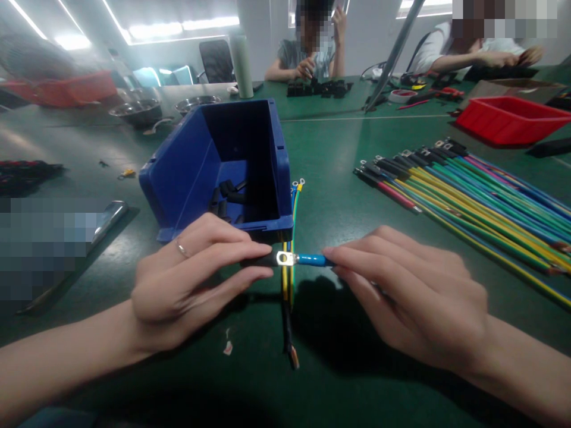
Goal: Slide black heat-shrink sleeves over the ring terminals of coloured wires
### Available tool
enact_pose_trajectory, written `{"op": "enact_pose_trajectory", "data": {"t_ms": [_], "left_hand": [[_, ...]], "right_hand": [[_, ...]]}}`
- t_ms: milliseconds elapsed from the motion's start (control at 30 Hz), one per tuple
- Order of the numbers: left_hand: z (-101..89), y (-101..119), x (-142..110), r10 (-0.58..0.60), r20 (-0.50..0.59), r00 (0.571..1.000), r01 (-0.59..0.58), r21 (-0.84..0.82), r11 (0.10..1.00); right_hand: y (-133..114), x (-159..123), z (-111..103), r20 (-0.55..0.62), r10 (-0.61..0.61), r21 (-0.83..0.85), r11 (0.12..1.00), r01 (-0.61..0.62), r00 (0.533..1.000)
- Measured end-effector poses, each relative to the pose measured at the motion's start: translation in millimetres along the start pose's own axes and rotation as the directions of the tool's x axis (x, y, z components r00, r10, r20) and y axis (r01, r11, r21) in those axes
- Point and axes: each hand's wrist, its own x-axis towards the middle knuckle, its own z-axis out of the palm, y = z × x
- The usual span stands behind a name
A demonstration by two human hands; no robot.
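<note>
The lug (284, 258) could skew against the black sleeve (262, 258) if my pinches fall out of line. It lies between my hands: my left hand (187, 276) pinches the sleeve on the left, my right hand (414, 294) the blue lead (313, 260) on the right, nearer than the bin (175, 163), above some wires (285, 282).

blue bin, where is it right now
In the head view, the blue bin stands left of centre on the green table, just beyond the left hand, with short black tubes inside.
</note>
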Motion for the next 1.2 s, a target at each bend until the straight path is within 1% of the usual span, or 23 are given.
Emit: {"op": "enact_pose_trajectory", "data": {"t_ms": [267,333,500,633,800,1000,1133,1200], "left_hand": [[0.2,0,1,-0.006,-0.015,1.000,0.006,0.028,1.000],[-0.4,-1,2,0.013,0.009,1.000,-0.013,0.020,1.000],[-4.9,-2,4,0.048,0.114,0.992,-0.047,-0.008,0.999],[-5.3,-1,3,0.054,0.126,0.991,-0.048,-0.048,0.998],[1.5,3,-2,0.027,0.080,0.996,-0.016,-0.140,0.990],[6.1,2,-5,0.006,0.055,0.998,0.002,-0.149,0.989],[5.2,3,-3,0.001,0.060,0.998,0.008,-0.150,0.989],[3.6,5,-1,0.024,0.090,0.996,-0.011,-0.151,0.988]], "right_hand": [[-2,2,-1,0.006,0.005,0.009,1.000,-0.005,1.000],[-1,1,-1,0.006,-0.003,0.020,1.000,0.003,1.000],[1,0,-2,0.015,-0.052,0.020,0.998,0.052,0.999],[0,-1,-2,0.022,-0.082,0.016,0.997,0.081,0.996],[-2,-3,-1,0.023,-0.114,0.070,0.991,0.112,0.993],[-5,-5,0,0.030,-0.101,0.077,0.992,0.099,0.994],[-5,-4,-1,0.058,-0.116,0.082,0.990,0.111,0.992],[-6,-3,-2,0.066,-0.125,0.097,0.988,0.118,0.990]]}}
